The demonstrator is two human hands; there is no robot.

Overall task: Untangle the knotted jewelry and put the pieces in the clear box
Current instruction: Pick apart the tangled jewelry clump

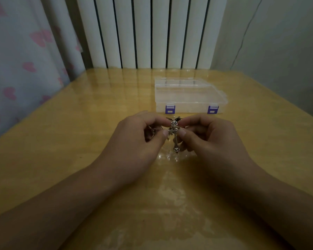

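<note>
Pinching jewelry tangle (174, 129) between both hands' fingers (165, 132) over glossy wooden table (61, 141); radiator (152, 31) behind.

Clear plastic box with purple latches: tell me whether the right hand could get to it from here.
Probably yes. The clear plastic box with purple latches sits just beyond the right hand with bare table between, but that hand is pinching the silver jewelry tangle.

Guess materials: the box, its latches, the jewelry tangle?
Clear box: translucent plastic, since the dividers show through.
Latches: opaque purple plastic, likely.
Jewelry tangle: silvery, shiny metal by its glints, with some dark strands; too small to tell more.
</note>
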